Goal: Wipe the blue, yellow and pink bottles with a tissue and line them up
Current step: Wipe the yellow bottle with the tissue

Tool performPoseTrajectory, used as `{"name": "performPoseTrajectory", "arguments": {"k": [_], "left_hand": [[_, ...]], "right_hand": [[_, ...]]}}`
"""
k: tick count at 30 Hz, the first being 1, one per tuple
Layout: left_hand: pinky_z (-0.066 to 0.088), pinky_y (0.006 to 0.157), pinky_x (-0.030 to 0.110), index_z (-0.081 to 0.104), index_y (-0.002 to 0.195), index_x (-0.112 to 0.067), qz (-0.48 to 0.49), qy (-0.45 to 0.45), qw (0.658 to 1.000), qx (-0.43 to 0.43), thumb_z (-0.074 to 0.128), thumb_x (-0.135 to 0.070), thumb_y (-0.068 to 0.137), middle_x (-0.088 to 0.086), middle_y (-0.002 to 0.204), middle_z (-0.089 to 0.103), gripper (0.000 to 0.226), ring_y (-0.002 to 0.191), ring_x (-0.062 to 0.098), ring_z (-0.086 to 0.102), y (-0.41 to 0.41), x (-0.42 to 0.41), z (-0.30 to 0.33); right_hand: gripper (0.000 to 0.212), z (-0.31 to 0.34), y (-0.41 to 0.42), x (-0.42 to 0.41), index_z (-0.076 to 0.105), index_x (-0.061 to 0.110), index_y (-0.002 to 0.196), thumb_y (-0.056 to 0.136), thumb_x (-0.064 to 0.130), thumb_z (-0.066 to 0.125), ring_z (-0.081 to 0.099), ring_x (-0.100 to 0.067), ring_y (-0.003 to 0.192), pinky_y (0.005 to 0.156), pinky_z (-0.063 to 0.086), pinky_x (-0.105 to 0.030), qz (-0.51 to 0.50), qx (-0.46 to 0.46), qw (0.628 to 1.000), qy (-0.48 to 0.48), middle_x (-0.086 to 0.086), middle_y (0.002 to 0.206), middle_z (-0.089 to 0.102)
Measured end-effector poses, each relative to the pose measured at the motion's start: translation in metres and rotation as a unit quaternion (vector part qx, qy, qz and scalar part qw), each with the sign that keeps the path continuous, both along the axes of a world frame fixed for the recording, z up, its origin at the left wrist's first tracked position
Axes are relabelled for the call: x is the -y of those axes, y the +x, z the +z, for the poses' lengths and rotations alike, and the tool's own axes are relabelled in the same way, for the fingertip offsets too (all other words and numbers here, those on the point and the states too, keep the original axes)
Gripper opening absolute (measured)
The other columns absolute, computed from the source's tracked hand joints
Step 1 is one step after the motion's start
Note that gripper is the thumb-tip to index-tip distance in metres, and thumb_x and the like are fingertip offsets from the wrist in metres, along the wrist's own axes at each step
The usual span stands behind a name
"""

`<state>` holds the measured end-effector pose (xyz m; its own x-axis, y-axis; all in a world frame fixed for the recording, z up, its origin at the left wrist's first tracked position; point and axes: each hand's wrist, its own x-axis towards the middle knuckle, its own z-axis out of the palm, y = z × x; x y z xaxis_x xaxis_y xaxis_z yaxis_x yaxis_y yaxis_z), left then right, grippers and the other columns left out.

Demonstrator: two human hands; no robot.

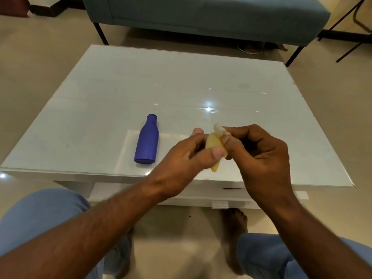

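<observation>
Both knees, clad in blue trousers (36, 214), are occupying the lower corners of the frame, with a bare foot (235, 220) resting on the beige tiled floor (173, 234) between them. From the lower left, the left forearm is extending toward the centre, where the left hand (187, 156) is gripping the yellow bottle (213, 146), the thumb pressing across its front and the fingers curling behind it. From the lower right, the right hand (261, 156) is pinching a small wad of white tissue (219, 129) against the upper end of the yellow bottle, the fingers curling inward around the wad. The yellow bottle is being held in the air, tilted, above the near edge of the white glossy table (181, 81), just right of centre. The blue bottle (147, 140) is lying on its side on the table, left of centre, its neck pointing toward the top of the frame and its base toward the near edge; it is sitting near the left hand without touching it. The pink bottle (198, 130) is showing only as a small rounded part behind the left hand's fingers, so its orientation cannot be determined. A teal sofa (201, 15) on dark legs is standing beyond the table, across the top of the frame.
</observation>
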<state>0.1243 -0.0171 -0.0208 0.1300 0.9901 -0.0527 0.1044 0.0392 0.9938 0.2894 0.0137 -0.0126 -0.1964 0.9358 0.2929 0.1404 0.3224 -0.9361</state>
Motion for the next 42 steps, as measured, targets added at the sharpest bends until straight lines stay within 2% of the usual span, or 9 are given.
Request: {"name": "performPoseTrajectory", "arguments": {"k": [4, 10, 14, 16, 19, 24, 31, 36, 42], "left_hand": [[0.057, 0.086, 0.026, 0.067, 0.084, -0.067, 0.055, -0.015, 0.998, 0.034, 0.05, -0.104, 0.042, -0.011, 0.095, 0.071, 0.059, 0.093, 0.006, 0.07, 0.001, -0.007, -0.008], [0.049, 0.107, 0.053, 0.078, 0.093, -0.042, 0.113, -0.041, 0.984, 0.129, 0.066, -0.093, 0.049, 0.005, 0.115, 0.076, 0.069, 0.113, 0.024, 0.07, -0.004, -0.009, -0.013], [0.059, 0.092, 0.032, 0.066, 0.112, -0.039, 0.116, -0.01, 0.99, 0.085, 0.062, -0.094, 0.052, -0.005, 0.116, 0.073, 0.082, 0.11, 0.015, 0.07, -0.004, -0.013, -0.01], [0.056, 0.079, 0.014, 0.06, 0.111, -0.044, 0.113, 0.008, 0.993, 0.043, 0.061, -0.083, 0.064, -0.02, 0.11, 0.071, 0.061, 0.106, 0.001, 0.067, -0.006, -0.014, -0.008], [0.054, 0.078, 0.011, 0.054, 0.121, -0.045, 0.092, 0.008, 0.996, -0.017, 0.061, -0.074, 0.068, -0.02, 0.115, 0.067, 0.061, 0.107, -0.004, 0.065, -0.011, -0.017, -0.008], [0.047, 0.073, 0.007, 0.039, 0.127, -0.053, 0.049, 0.054, 0.965, -0.252, 0.071, -0.086, 0.054, -0.025, 0.123, 0.048, 0.086, 0.107, -0.008, 0.054, -0.025, -0.016, -0.002], [0.037, 0.106, 0.042, 0.034, 0.147, -0.028, -0.001, 0.117, 0.816, -0.566, 0.045, -0.104, 0.047, -0.006, 0.147, 0.037, 0.126, 0.128, 0.017, 0.036, -0.055, -0.015, 0.004], [0.031, 0.111, 0.044, 0.038, 0.144, -0.026, -0.04, 0.108, 0.786, -0.608, 0.039, -0.105, 0.05, -0.004, 0.144, 0.039, 0.123, 0.127, 0.02, 0.038, -0.058, -0.016, -0.001], [0.045, 0.098, 0.038, 0.045, 0.14, -0.027, -0.008, 0.142, 0.832, -0.536, 0.053, -0.093, 0.063, -0.006, 0.128, 0.055, 0.101, 0.11, 0.013, 0.052, -0.05, -0.016, -0.004]], "right_hand": [[0.012, -0.001, -0.001, 0.001, 0.077, 0.01, 0.099, 0.095, 0.02, 0.07, 0.072, -0.02, 0.076, 0.066, 0.058, -0.022, 0.003, 0.006, 1.0, -0.02, -0.007, 0.087, 0.076], [0.008, 0.005, -0.011, 0.014, 0.074, 0.003, 0.089, 0.092, 0.011, 0.074, 0.075, -0.03, 0.073, 0.067, 0.063, -0.033, 0.114, -0.056, 0.989, -0.079, -0.01, 0.081, 0.075], [0.011, 0.013, -0.01, 0.005, 0.073, 0.012, 0.096, 0.093, 0.009, 0.063, 0.078, -0.028, 0.09, 0.078, 0.064, -0.035, 0.132, -0.171, 0.93, -0.298, -0.008, 0.099, 0.078], [0.023, 0.018, -0.006, 0.003, 0.069, 0.003, 0.11, 0.09, 0.011, 0.061, 0.078, -0.034, 0.1, 0.087, 0.065, -0.041, 0.138, -0.256, 0.877, -0.381, -0.016, 0.114, 0.077], [0.042, 0.025, -0.002, 0.001, 0.066, -0.002, 0.122, 0.082, 0.011, 0.06, 0.076, -0.035, 0.107, 0.089, 0.064, -0.041, 0.116, -0.304, 0.843, -0.428, -0.021, 0.122, 0.075], [0.025, 0.014, 0.002, -0.007, 0.071, 0.004, 0.112, 0.089, 0.007, 0.062, 0.072, -0.026, 0.106, 0.085, 0.064, -0.034, 0.04, -0.278, 0.867, -0.411, -0.016, 0.12, 0.072], [0.017, 0.003, -0.007, -0.002, 0.071, 0.008, 0.097, 0.101, 0.007, 0.054, 0.07, -0.023, 0.099, 0.094, 0.058, -0.036, 0.058, -0.137, 0.912, -0.381, -0.005, 0.098, 0.073], [0.02, 0.0, -0.014, 0.001, 0.076, 0.013, 0.095, 0.1, 0.007, 0.057, 0.075, -0.022, 0.099, 0.09, 0.062, -0.031, 0.07, -0.105, 0.917, -0.378, -0.006, 0.1, 0.079], [0.014, -0.004, -0.016, 0.0, 0.075, 0.014, 0.102, 0.1, 0.011, 0.061, 0.074, -0.025, 0.105, 0.087, 0.06, -0.032, 0.073, -0.075, 0.917, -0.385, -0.008, 0.109, 0.078]]}}
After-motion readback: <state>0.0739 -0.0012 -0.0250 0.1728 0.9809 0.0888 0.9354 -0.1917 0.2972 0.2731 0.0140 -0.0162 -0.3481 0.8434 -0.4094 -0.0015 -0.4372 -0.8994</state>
